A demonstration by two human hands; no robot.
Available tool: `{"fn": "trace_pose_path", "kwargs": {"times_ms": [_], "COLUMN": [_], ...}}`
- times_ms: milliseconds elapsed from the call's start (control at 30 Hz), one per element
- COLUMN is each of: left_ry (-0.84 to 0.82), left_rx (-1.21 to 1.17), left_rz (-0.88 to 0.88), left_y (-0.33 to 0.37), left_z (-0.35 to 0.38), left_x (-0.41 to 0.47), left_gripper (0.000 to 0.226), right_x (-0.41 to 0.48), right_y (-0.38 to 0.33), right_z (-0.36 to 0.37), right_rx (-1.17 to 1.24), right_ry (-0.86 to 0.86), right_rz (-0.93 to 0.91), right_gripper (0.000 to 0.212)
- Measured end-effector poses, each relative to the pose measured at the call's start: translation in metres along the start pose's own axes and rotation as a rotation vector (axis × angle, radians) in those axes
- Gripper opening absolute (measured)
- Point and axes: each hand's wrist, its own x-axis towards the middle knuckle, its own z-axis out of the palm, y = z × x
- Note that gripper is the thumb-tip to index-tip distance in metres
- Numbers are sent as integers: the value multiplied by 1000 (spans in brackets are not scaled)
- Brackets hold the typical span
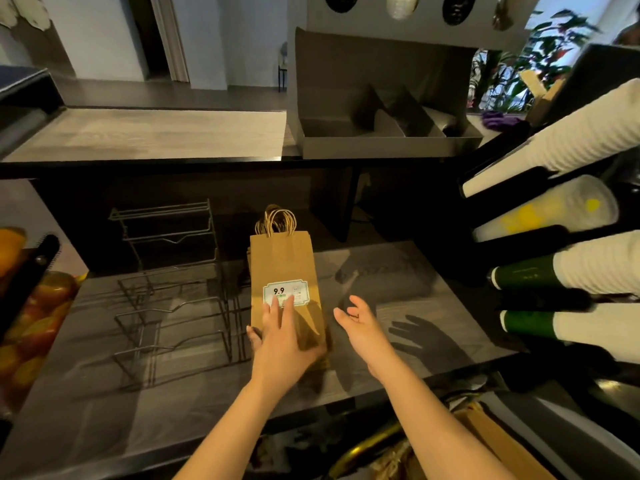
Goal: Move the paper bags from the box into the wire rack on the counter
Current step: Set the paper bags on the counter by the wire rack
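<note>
Our left hand point(280, 337) lay palm-down on the stack of paper bags point(280, 261), fingers straight and reaching its white label point(285, 292). Our right hand point(360, 323) hovered just beside the stack, fingers loosely spread, holding nothing. We saw the bags lying on the desk point(104, 393), just right of the wire rack point(173, 306), handles pointing away.

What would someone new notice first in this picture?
A stack of paper bags with a 9.9 sticker lies on the counter, the left hand flat on it and the right hand open beside it. A wire rack stands just left; stacked cups jut in from the right.
</note>
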Motion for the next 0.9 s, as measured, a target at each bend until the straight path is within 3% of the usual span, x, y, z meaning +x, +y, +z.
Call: {"fn": "trace_pose_path", "kwargs": {"times_ms": [167, 267, 433, 733, 900], "left_ry": [-104, -114, -138, -184, -205], "left_rx": [492, 601, 577, 480, 443], "left_rz": [85, 112, 115, 95, 134], "left_y": [-14, -26, -41, -36, -38], "left_z": [5, 5, 6, 5, -5], "left_x": [-11, -12, -2, 28, 37], "left_gripper": [123, 120, 117, 122, 117], "right_x": [-4, -5, -2, 26, 43], "right_y": [3, 7, 11, 14, 4], "right_z": [11, 23, 39, 44, 47], "right_rx": [-11, -12, -56, -104, -140], "right_ry": [-80, -117, -181, -119, -83], "right_rz": [40, 57, 67, 48, 22], "right_gripper": [68, 73, 74, 60, 69]}}
